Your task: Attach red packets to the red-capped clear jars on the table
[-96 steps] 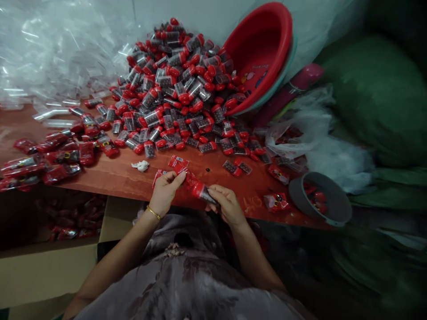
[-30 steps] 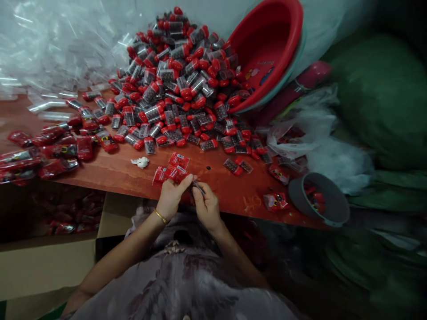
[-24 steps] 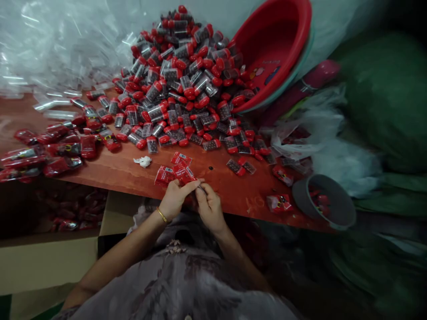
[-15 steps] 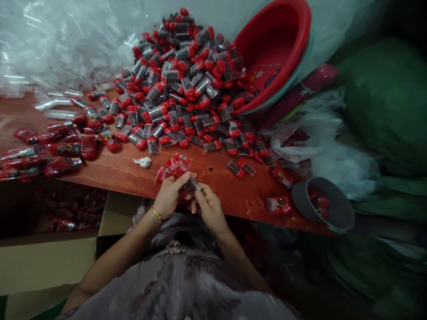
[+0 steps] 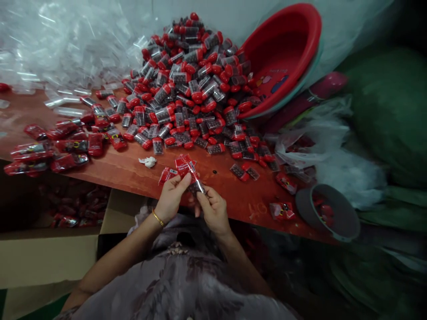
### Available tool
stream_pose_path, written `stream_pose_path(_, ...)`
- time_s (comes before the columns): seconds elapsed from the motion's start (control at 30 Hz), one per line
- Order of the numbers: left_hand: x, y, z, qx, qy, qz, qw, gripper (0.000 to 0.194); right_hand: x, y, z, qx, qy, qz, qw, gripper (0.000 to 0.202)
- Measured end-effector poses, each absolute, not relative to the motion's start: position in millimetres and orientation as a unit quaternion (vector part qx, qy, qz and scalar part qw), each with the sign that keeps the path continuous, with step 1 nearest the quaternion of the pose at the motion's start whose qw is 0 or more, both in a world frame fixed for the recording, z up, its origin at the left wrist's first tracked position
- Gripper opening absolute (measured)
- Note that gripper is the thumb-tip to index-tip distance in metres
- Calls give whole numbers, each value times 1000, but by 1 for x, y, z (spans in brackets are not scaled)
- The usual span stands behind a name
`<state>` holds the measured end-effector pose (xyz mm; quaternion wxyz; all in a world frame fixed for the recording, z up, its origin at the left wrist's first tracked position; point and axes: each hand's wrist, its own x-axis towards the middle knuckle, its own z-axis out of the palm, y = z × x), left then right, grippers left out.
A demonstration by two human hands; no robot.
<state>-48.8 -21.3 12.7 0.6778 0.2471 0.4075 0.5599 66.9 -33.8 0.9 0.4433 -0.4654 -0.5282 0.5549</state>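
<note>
Between my hands is a small clear plastic pack (image 5: 197,185), with dark contents at its lower end and a red printed strip towards the top. My left hand (image 5: 171,198) pinches its left side, with thumb and fingers closed. My right hand (image 5: 214,210) grips the lower right end, the fingers curled around it. Just beyond my left fingers lie red printed packets (image 5: 182,163) on the table. Several clear tubes with red caps and dark pieces are heaped in a large pile (image 5: 180,93) behind them.
Red wrapped packs (image 5: 66,146) lie at the left, above an open cardboard box (image 5: 120,213) with more inside. Clear plastic sleeves (image 5: 73,49) are heaped behind. A red basin (image 5: 310,40) leans at the back right. A grey bowl (image 5: 303,204) stands by the right edge; a white scrap (image 5: 147,162) lies mid-table.
The pack between my hands is turned more upright, and its red printed part now shows above my fingers. The whole view has shifted slightly, so things sit further right.
</note>
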Motion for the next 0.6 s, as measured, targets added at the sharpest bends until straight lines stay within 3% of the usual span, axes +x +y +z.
stream_pose_path(0.6, -55, -24, 7, 195, 427, 542, 697, 44, 50, -11, -5, -456, -503, 595, 431, 31)
